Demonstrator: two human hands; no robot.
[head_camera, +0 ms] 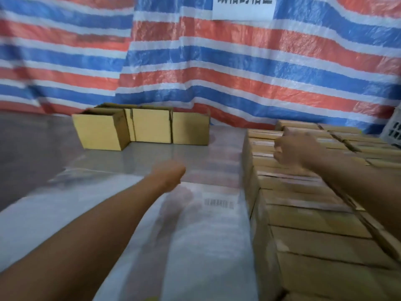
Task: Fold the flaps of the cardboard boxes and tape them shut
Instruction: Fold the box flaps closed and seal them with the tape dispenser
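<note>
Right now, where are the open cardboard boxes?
In the head view, the open boxes stand far across the table, left of centre, before the striped tarp, beyond the left hand.

Two hands are in view: one left hand (168, 175) and one right hand (293, 148). Three open cardboard boxes show their fronts in a row: left box (99, 132), middle box (152, 127), right box (191, 130). One packed block of closed boxes (314, 213) holds many, too blurred to count. There is one striped tarpaulin (217, 61), one white sign (243, 7), one barcode label (219, 203) and one white crate (393, 127).
</note>
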